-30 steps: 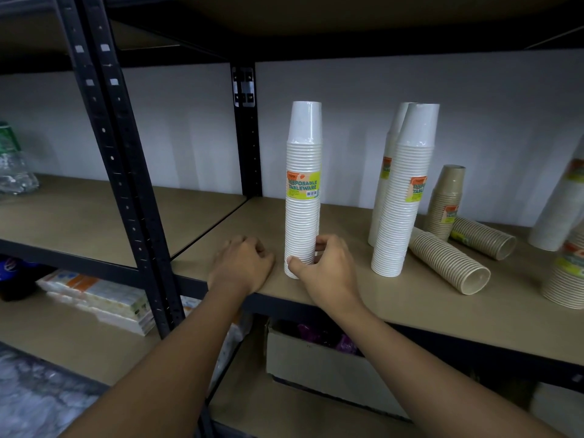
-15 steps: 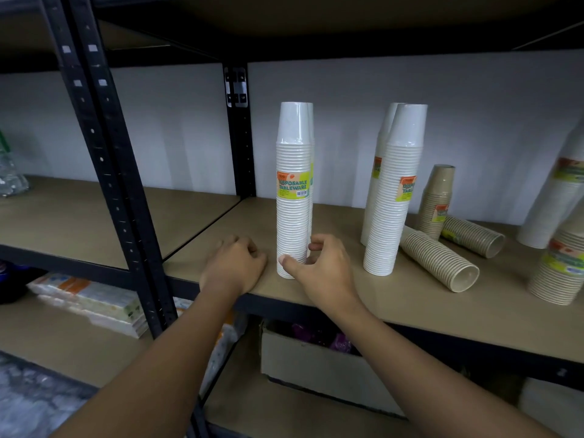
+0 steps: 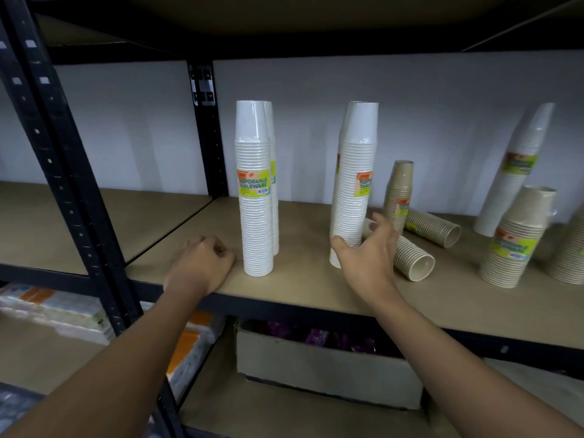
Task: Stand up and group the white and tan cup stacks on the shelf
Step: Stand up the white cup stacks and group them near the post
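Note:
Two tall white cup stacks (image 3: 253,200) stand upright, one behind the other, on the shelf (image 3: 300,289). My left hand (image 3: 202,263) rests beside them as a loose fist, holding nothing. Further right stands a second pair of white stacks (image 3: 358,184). My right hand (image 3: 368,257) is at its base, thumb on the left, fingers spread on the right, not clearly gripping. A short tan stack (image 3: 398,191) stands upright behind. Two tan stacks lie on their sides, one near (image 3: 412,259) and one further back (image 3: 433,227).
At the far right a white stack (image 3: 518,169) leans on the wall behind an upright tan stack (image 3: 518,238). A black shelf post (image 3: 72,184) rises at the left. Below the shelf sit a cardboard box (image 3: 325,368) and wrapped packs (image 3: 57,308).
My right hand has let go of the left white stack and moved right to the base of the second white pair. My left hand has stayed on the shelf.

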The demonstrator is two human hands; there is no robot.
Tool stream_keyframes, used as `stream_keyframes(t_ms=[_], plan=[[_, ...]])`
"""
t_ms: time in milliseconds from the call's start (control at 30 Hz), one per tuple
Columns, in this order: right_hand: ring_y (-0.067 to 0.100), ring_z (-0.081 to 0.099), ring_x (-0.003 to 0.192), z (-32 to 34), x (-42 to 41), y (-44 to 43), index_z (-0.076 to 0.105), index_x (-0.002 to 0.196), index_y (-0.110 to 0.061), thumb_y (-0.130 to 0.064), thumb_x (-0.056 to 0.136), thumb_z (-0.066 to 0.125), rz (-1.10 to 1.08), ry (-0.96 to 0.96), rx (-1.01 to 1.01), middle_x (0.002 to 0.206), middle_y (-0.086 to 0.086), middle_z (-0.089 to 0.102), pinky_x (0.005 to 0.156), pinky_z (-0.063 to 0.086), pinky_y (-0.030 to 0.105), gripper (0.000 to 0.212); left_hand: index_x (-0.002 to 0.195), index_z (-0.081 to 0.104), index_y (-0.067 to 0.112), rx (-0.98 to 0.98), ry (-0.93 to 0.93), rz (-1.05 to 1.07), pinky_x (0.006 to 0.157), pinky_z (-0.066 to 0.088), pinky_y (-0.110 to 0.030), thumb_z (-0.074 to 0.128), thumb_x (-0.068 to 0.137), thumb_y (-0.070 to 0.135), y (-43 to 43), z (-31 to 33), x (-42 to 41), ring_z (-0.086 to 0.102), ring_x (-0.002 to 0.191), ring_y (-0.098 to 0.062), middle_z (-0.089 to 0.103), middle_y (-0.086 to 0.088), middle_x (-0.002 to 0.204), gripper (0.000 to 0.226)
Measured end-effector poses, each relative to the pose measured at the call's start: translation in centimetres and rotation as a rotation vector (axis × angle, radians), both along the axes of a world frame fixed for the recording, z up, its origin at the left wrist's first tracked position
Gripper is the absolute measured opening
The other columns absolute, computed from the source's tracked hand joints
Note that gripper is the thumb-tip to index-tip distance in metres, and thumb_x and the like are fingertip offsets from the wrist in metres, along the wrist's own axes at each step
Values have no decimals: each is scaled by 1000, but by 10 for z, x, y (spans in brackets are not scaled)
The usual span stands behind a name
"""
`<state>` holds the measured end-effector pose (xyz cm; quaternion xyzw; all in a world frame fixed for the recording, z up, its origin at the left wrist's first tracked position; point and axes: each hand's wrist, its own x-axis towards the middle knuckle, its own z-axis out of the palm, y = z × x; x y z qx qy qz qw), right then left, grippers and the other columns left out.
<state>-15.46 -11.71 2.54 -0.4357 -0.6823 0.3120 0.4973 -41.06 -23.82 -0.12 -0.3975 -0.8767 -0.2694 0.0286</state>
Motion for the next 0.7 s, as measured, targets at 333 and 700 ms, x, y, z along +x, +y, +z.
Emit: stream_keyframes(t_ms=[333, 700], plan=[[22, 59, 113, -9, 1, 15, 52, 130, -13, -31, 73, 76, 106, -137, -42, 123, 4, 60, 96, 49, 41, 64, 105, 63, 30, 12, 19, 1, 95, 47, -45, 48, 84, 54, 2, -1, -1, 53, 108, -24, 57, 0, 118, 36], [15, 59, 101, -10, -41, -3, 51, 114, -19, -33, 77, 78, 235, -112, -21, 114, -3, 55, 81, 43, 26, 48, 105, 64, 31, 5, 16, 32, 92, 47, -42, 48, 85, 53, 3, 0, 2, 52, 109, -23, 55, 1, 118, 34]])
